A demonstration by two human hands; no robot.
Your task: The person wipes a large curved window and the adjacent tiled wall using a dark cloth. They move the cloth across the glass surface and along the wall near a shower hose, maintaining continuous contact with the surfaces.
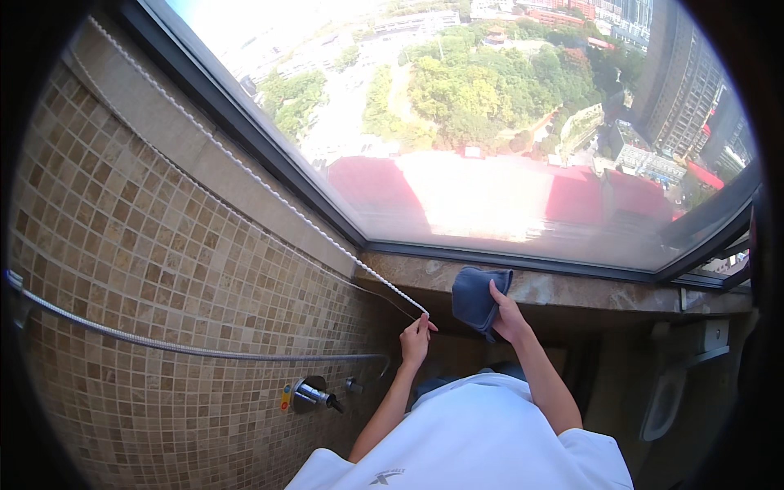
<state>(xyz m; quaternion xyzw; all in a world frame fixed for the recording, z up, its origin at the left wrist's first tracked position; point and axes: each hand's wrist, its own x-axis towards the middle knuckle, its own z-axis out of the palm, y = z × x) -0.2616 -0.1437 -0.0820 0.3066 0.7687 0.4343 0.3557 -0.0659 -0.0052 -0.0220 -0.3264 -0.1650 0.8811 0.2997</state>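
My left hand (415, 343) is closed, pinching the lower end of a white beaded cord (314, 218) between thumb and fingers. The cord runs taut from the upper left down along the tiled wall. A thinner strand (220, 200) hangs slack beside it and also drops toward this hand. In my right hand (510, 316) is a folded dark blue-grey cloth (474, 296), thumb on top and the other fingers beneath it. The cloth is held over the front edge of the stone window sill (563, 291), apart from my left hand. I cannot tell whether it touches the sill.
A large dark-framed window (523, 251) fills the far side, with trees and buildings far below. On the left, brown mosaic tile wall (163, 269) carries a metal shower hose (204, 354) and a mixer valve (312, 394). At the right, a toilet (663, 404) sits in shadow.
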